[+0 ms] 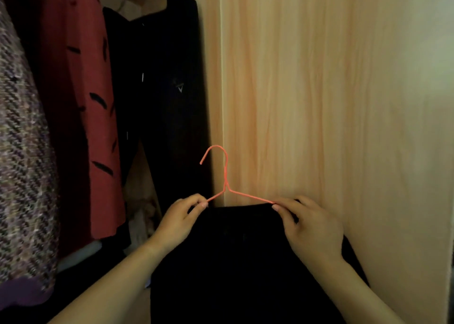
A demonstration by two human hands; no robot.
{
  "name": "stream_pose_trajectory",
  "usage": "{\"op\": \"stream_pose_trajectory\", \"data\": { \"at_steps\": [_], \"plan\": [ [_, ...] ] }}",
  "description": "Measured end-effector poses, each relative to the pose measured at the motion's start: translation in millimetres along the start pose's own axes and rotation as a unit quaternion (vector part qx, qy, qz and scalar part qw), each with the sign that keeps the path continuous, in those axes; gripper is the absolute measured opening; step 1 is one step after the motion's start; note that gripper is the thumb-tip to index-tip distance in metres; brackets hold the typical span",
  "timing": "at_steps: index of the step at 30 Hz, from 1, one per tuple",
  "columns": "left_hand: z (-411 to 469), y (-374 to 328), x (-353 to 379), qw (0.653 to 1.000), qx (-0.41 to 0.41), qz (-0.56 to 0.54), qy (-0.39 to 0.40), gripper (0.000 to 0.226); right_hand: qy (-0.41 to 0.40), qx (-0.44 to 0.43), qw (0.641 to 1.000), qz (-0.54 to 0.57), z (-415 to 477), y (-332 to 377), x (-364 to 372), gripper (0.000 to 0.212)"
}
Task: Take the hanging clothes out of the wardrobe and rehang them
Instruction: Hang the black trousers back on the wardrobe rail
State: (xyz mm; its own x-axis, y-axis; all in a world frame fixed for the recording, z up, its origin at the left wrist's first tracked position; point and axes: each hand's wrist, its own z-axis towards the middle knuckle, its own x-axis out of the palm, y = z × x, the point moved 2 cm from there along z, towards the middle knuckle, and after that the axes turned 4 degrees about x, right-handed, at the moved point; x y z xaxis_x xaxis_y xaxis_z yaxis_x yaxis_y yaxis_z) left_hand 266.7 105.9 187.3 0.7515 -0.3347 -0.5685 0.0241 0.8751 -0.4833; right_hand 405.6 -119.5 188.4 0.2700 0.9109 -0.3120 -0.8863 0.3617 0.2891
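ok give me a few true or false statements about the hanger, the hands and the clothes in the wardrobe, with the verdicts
1. The orange wire hanger is hooked on the wardrobe rail. False: its hook is free in the air, in front of the wooden wardrobe panel.
2. The left hand and right hand each pinch one shoulder of the hanger. True.
3. A black garment hangs below the hanger. True.
4. The red garment with black marks is in the right hand's grip. False: it hangs in the wardrobe, left of both hands.
5. A dark garment hangs between the red one and the wooden panel. True.
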Motion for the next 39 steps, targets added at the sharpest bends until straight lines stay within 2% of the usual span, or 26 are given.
{"op": "stream_pose_trajectory", "data": {
  "at_steps": [4, 6, 10, 13, 15, 17, 20, 22, 31, 34, 39],
  "plan": [
    [11, -1, 2, 0.998, 0.011, -0.034, -0.060, 0.023, 0.169, -0.047, 0.983, 0.047, 18, -3, -4, 0.024],
    [17, -4, 3, 0.997, 0.024, -0.024, -0.062, 0.026, 0.185, -0.057, 0.980, 0.049, 28, 2, -7, 0.020],
    [46, -11, -7, 0.996, 0.049, 0.001, -0.079, 0.022, 0.170, -0.021, 0.985, 0.028, 53, 13, -12, 0.017],
    [75, -25, -22, 0.991, 0.079, 0.039, -0.097, 0.019, 0.112, -0.015, 0.994, -0.008, 82, 26, -22, 0.018],
    [95, -39, -39, 0.984, 0.104, 0.094, -0.112, 0.014, 0.075, -0.019, 0.997, -0.026, 102, 37, -29, 0.019],
    [112, -54, -58, 0.973, 0.110, 0.171, -0.113, 0.021, 0.043, -0.031, 0.998, -0.034, 121, 48, -36, 0.019],
    [129, -69, -86, 0.932, 0.104, 0.323, -0.128, 0.043, 0.016, -0.044, 0.997, -0.059, 145, 58, -43, 0.022],
    [137, -78, -107, 0.903, 0.107, 0.386, -0.155, 0.052, -0.001, -0.052, 0.996, -0.068, 162, 61, -48, 0.023],
    [158, -109, -193, 0.835, 0.020, 0.486, -0.259, 0.058, -0.058, -0.100, 0.993, -0.022, 265, 103, -63, 0.025],
    [160, -109, -210, 0.808, 0.014, 0.514, -0.287, 0.056, -0.048, -0.100, 0.994, -0.011, 287, 113, -54, 0.025],
    [170, -109, -240, 0.779, 0.001, 0.555, -0.291, 0.053, -0.036, -0.085, 0.996, 0.016, 315, 128, -27, 0.024]
  ]
}}
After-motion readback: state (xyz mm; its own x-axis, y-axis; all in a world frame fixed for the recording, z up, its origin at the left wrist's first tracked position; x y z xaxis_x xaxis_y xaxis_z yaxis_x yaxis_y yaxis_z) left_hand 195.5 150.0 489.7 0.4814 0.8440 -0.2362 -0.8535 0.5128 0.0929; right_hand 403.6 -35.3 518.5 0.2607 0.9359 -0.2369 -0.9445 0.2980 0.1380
